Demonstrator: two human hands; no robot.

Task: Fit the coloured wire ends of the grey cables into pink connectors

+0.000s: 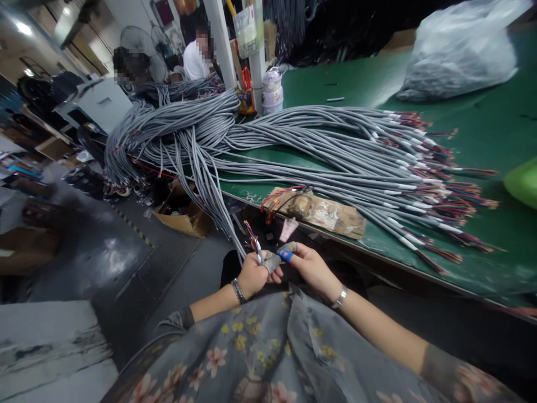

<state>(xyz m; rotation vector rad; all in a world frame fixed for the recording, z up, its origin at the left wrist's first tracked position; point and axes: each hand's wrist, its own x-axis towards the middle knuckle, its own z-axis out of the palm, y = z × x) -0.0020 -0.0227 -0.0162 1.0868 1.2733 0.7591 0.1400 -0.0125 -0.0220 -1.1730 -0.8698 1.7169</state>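
My left hand (255,273) is closed around the end of a grey cable (235,238), whose red, blue and white wire tips (253,238) stick up from the fist. A grey finger cot covers its thumb. My right hand (309,267) is close beside it, its taped fingertips pinched at the left thumb. Both hands sit over my lap, just below the edge of the green table (495,235). A large bundle of grey cables (319,151) lies across that table, stripped coloured ends to the right.
A brown taped block (325,212) with red wires sits at the table edge. A clear plastic bag (459,53) lies far right, a bottle (272,92) by a white post. A cardboard box (180,212) stands on the floor. Other people sit at the far left back.
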